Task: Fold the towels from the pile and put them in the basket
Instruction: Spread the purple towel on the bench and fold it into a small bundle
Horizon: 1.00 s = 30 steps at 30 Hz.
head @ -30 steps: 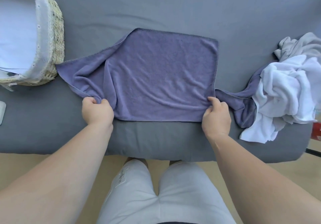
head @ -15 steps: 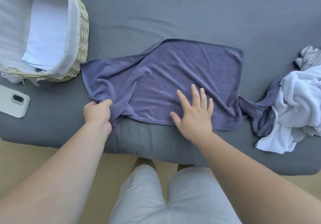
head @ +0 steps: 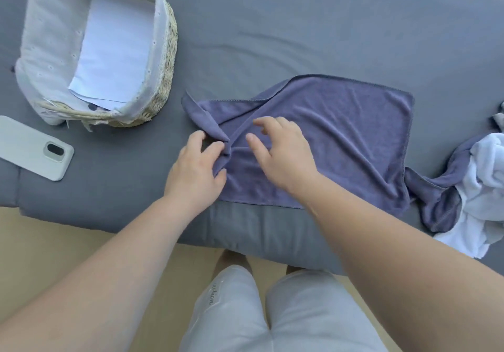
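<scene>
Your left hand (head: 195, 171) has thumb and fingers closed on a bunched fold at the towel's (head: 341, 133) left edge, with the cloth gathered between them. Your right hand (head: 283, 155) is just beside it over the towel, fingers apart and loosely bent. Blur hides whether the tips touch the cloth. The blue-purple towel lies mostly flat to the right of both hands, its near edge along the front lip of the grey cushion (head: 300, 24) and its far left corner rolled over. The cushion cover shows soft creases. At the right edge sits the pile (head: 488, 166), white cloth tangled with another blue-purple piece that meets the towel's near right corner. Far left stands the basket (head: 167, 78), woven and white-lined, apart from the towel. A phone (head: 32, 147) lies face down near it. Below is tan floor (head: 54, 242).
</scene>
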### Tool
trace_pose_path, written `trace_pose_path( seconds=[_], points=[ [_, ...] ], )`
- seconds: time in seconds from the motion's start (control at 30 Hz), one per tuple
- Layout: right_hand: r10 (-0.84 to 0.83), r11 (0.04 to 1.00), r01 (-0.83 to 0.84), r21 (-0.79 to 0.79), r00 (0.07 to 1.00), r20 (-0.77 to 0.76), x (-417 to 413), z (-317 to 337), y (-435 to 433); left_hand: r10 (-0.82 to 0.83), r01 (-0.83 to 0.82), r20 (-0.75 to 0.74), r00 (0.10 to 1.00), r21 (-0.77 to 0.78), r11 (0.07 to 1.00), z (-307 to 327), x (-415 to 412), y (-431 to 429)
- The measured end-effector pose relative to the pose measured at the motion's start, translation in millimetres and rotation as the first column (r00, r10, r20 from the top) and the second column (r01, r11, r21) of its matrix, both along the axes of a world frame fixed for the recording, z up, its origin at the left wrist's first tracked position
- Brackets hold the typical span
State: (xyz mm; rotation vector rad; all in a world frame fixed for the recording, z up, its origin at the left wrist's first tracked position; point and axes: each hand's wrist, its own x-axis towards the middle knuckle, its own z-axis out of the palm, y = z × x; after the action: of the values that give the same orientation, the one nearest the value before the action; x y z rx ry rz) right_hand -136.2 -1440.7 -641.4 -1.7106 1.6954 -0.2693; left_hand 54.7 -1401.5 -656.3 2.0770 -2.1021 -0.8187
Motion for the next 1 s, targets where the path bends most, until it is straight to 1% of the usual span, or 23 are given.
trace_pose_path(
  seconds=[0.07,0.1,0.17,0.23,0.3,0.33,0.4,0.43,0.5,0.57,0.6,0.63,0.67,0.7,0.73,0.8,0.87,0.93,1.0],
  points=[
    [0.017,0.998,-0.026,0.064,0.99,0.137,31,7,-24,-0.097,0.094,0.033,0.995,0.071,0.993,-4,-6,4],
    [0.031,0.994,-0.048,0.102,0.987,0.157,44,9,-33,-0.119,0.115,0.033,0.992,0.105,0.988,-5,-8,5],
    [0.064,0.978,-0.079,0.191,0.994,0.083,61,3,-45,-0.148,0.148,-0.01,0.989,0.128,0.981,-6,-10,9],
    [0.031,0.964,-0.024,0.265,0.999,-0.021,67,-6,-54,-0.164,0.176,-0.102,0.981,0.123,0.977,-7,-9,14],
    [-0.066,0.942,0.079,0.327,0.997,-0.051,65,-11,-61,-0.116,0.14,-0.172,0.978,0.134,0.981,-9,-8,17],
    [-0.108,0.928,0.115,0.353,0.993,-0.041,61,-12,-64,-0.077,0.1,-0.159,0.984,0.145,0.984,-10,-7,17],
    [-0.227,0.894,0.194,0.405,0.973,0.035,55,-13,-68,-0.007,0.013,-0.052,0.999,0.127,0.992,-10,-5,16],
    [-0.311,0.864,0.24,0.443,0.946,0.092,51,-11,-69,0.021,-0.02,-0.001,1.0,0.11,0.994,-9,-3,16],
    [-0.499,0.772,0.316,0.552,0.839,0.216,47,-3,-72,0.031,-0.035,0.06,0.998,0.065,0.997,-2,3,17],
    [-0.581,0.716,0.294,0.633,0.753,0.307,51,11,-77,0.044,-0.045,0.086,0.995,0.014,0.999,8,11,16],
    [-0.593,0.714,0.274,0.644,0.725,0.35,56,17,-82,0.093,-0.093,0.071,0.993,0.002,0.996,14,15,15],
    [-0.6,0.727,0.262,0.634,0.693,0.401,63,24,-86,0.193,-0.193,0.026,0.981,0.02,0.981,19,19,13],
    [-0.598,0.748,0.261,0.61,0.665,0.448,71,30,-91,0.324,-0.322,-0.035,0.945,0.065,0.945,24,22,10],
    [-0.583,0.777,0.273,0.568,0.652,0.485,80,33,-96,0.449,-0.44,-0.08,0.89,0.108,0.891,28,26,7],
    [-0.557,0.807,0.291,0.513,0.663,0.5,88,37,-101,0.525,-0.514,-0.108,0.844,0.116,0.85,33,31,6],
    [-0.502,0.851,0.303,0.429,0.708,0.496,101,45,-106,0.591,-0.59,-0.144,0.793,0.058,0.805,44,39,4],
    [-0.464,0.872,0.279,0.401,0.731,0.5,108,54,-110,0.625,-0.632,-0.157,0.765,0.001,0.775,51,46,5],
    [-0.431,0.89,0.259,0.376,0.747,0.505,108,58,-111,0.646,-0.652,-0.156,0.747,0.02,0.758,53,49,4],
    [-0.414,0.893,0.244,0.379,0.777,0.474,106,54,-111,0.621,-0.617,-0.144,0.77,0.079,0.783,50,49,3]
  ],
)
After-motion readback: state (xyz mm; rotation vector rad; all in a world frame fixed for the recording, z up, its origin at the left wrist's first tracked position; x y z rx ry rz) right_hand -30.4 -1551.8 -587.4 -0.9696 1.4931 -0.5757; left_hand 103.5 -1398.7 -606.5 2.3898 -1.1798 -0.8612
